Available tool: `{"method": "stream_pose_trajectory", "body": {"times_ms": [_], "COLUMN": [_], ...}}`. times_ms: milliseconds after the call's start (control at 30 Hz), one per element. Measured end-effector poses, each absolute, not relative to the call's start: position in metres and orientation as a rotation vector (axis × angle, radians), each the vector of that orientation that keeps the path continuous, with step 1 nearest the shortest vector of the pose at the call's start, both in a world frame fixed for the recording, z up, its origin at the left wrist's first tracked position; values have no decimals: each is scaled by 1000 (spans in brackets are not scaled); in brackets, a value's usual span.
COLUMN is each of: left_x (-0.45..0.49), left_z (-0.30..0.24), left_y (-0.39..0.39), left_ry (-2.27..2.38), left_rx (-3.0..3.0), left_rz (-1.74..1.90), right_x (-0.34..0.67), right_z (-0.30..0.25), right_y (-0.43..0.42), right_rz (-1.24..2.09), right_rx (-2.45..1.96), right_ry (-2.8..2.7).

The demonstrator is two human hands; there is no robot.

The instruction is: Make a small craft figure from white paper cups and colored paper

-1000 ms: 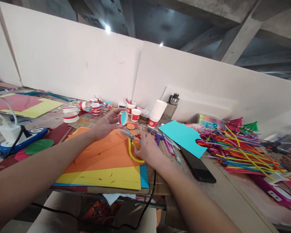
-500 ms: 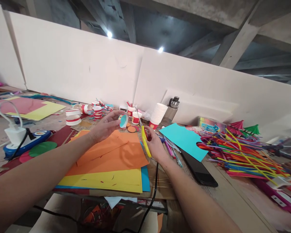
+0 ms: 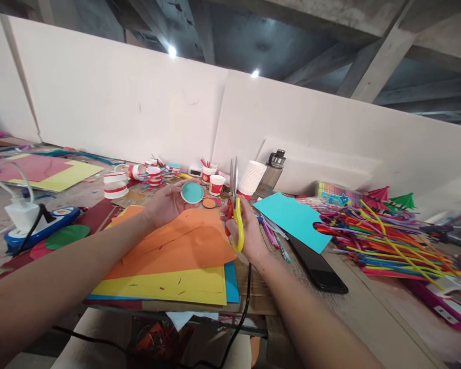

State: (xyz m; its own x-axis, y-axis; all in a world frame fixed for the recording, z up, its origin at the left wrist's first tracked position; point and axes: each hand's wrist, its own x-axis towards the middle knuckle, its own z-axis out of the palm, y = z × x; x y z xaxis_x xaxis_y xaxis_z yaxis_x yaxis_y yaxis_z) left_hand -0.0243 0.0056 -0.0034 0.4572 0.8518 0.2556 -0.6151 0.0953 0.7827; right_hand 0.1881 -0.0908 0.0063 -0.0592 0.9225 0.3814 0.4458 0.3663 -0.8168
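My left hand (image 3: 167, 204) is closed on a small round paper cup piece (image 3: 192, 192) with a turquoise face and a pale rim, held by its left edge. In my right hand (image 3: 251, 230) is a pair of scissors (image 3: 236, 215) with one yellow and one red handle loop, blades pointing up and slightly apart. The scissors are to the right of the cup piece and do not touch it. Below both hands lie orange paper sheets (image 3: 184, 241) over yellow sheets (image 3: 165, 284). Small orange discs (image 3: 209, 203) lie between the hands, near a red and white paper cup (image 3: 216, 185).
Behind my right hand stand stacked paper cups (image 3: 252, 177) and a bottle (image 3: 273, 171). Turquoise paper (image 3: 292, 218) overlaps a black phone (image 3: 322, 271). Pipe cleaners (image 3: 388, 246) pile up at right. Cut cup rings (image 3: 115, 187) and a blue power strip (image 3: 42, 230) are at left.
The cup piece has turned so its turquoise face shows more fully. The scissors have rotated, so their blades and both handle loops now show more clearly.
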Motion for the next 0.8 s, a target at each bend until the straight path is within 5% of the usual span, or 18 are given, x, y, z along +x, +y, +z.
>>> {"method": "stream_pose_trajectory", "body": {"times_ms": [167,800], "left_x": [-19,-1], "left_z": [-4,-7], "left_y": [6,-18], "left_ry": [395,549], "left_rx": [809,989], "left_rz": [1059,875], "right_x": [188,178], "right_z": [-1,-9], "right_y": [-85,-76], "right_rz": [882,950], "right_rx": [-1002,-1036], "right_ry": [-1341,-1277]}}
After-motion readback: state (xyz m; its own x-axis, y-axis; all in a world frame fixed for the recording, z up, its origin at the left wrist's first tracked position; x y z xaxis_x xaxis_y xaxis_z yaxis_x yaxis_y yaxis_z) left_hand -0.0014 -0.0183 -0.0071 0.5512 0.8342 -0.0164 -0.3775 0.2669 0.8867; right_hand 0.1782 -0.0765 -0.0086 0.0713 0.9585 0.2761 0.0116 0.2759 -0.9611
